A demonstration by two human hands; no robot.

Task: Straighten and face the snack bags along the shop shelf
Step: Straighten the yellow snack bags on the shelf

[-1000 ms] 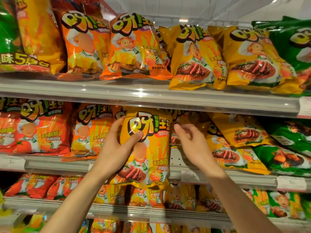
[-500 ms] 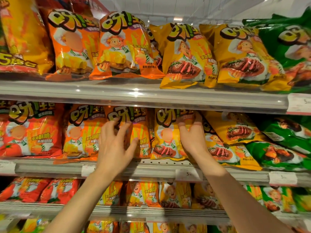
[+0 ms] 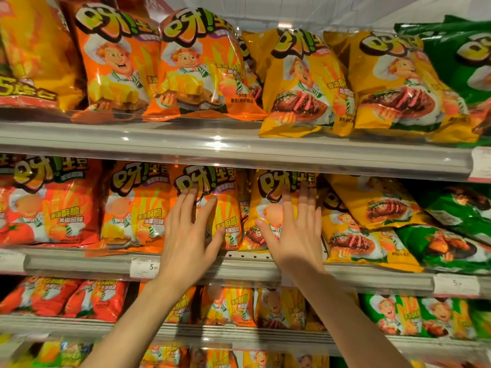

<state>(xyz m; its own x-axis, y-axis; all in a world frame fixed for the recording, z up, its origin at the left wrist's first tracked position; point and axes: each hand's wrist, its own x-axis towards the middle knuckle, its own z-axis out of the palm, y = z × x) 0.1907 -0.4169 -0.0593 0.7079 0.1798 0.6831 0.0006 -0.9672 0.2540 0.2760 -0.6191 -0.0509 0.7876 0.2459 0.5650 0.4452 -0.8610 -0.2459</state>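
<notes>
A: Middle shelf (image 3: 239, 264). Left hand (image 3: 190, 245) flat, fingers straight, on the orange bag (image 3: 225, 208); right hand (image 3: 295, 235) flat on the yellow bag (image 3: 268, 192). Neither grips anything.

B: Advice?

A: Press evenly with the palms so both bags stand upright, fronts outward, level with the neighbours.

B: Shelf contents?

A: Red, orange, yellow and green bags; the yellow bags (image 3: 372, 205) to the right lie slumped.
</notes>
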